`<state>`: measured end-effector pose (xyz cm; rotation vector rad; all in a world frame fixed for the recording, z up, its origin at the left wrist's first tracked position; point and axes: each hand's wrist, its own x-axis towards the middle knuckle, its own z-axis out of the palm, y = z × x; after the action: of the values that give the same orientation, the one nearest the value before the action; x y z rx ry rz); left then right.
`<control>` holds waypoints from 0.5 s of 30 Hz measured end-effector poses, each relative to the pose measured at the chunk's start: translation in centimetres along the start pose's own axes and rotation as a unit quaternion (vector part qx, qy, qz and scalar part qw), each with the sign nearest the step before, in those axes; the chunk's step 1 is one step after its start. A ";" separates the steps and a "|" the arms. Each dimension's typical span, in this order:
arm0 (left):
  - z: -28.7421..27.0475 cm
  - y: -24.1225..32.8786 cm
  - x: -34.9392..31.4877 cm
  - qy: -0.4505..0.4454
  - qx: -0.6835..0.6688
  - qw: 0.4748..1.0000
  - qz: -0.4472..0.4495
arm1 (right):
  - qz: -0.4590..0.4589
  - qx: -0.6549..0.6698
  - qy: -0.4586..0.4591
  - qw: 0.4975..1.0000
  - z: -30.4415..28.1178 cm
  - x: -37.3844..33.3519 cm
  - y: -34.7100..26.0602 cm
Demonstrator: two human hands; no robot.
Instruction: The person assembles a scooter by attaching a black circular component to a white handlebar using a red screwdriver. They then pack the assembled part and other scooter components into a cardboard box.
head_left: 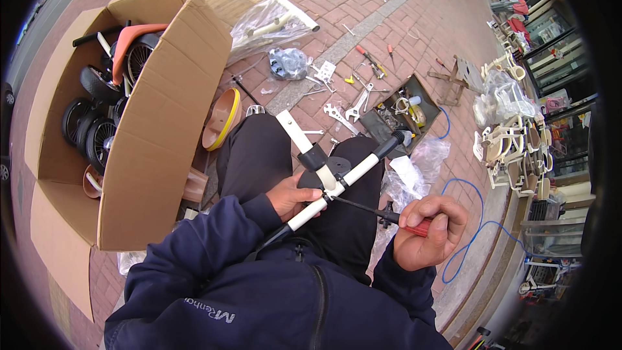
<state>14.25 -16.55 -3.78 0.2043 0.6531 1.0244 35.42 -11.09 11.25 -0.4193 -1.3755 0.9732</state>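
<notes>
My left hand [293, 196] grips a white tube frame [337, 185] with black ends, held across my lap over black trousers. A second white tube [295, 131] joins it at a black clamp [315, 157]. My right hand [429, 233] is closed around the red handle of a screwdriver [389, 215], whose dark shaft points left with its tip at the white tube beside my left fingers. Both sleeves are dark blue.
A large open cardboard box [162, 116] with black wheels and an orange seat stands at my left. An open toolbox [396, 116], wrenches [357, 105], screwdrivers and plastic bags lie on the brick paving ahead. A blue cable [472, 220] curls at right, near stacked cream parts.
</notes>
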 end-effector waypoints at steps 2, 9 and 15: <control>-0.1 0.0 0.0 0.001 -0.003 1.000 -0.004 | 0.006 0.004 0.005 1.000 0.1 -0.1 0.2; -0.1 0.0 0.0 0.003 0.003 1.000 -0.005 | 0.008 0.001 0.008 1.000 0.2 -0.3 0.8; -0.2 0.0 0.1 0.005 0.003 1.000 -0.007 | 0.001 -0.003 0.023 1.000 0.3 -0.3 1.0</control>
<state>14.19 -16.52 -4.01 0.2005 0.6669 1.0112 34.88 -10.84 10.36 -0.4451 -1.3374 0.9545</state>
